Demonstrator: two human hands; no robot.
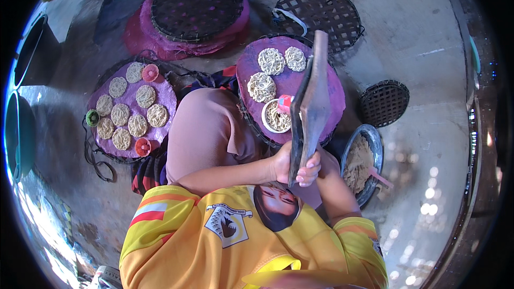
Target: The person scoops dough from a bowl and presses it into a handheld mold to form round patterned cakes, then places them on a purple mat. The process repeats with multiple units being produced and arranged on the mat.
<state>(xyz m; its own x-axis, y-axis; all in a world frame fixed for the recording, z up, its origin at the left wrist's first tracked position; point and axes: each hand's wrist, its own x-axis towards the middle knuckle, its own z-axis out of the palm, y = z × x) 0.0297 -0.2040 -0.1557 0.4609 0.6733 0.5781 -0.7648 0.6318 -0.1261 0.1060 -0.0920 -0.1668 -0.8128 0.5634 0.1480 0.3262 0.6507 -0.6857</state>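
Left hand [281, 162] and right hand [310, 170] clasp the wooden press [314, 108], fingers wrapped round! Three noodle rounds [262, 86] lie formed beside it; a fourth [276, 121], inside the white ring [264, 118], looks unfinished.

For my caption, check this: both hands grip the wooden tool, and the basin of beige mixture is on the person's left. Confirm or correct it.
Wrong side: the head view shows the basin on the person's right. The left hand and right hand do grip the wooden tool.

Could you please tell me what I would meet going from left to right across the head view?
Teal tub, purple-covered tray of noodle cakes, pale ring, wooden tool, grey bowl.
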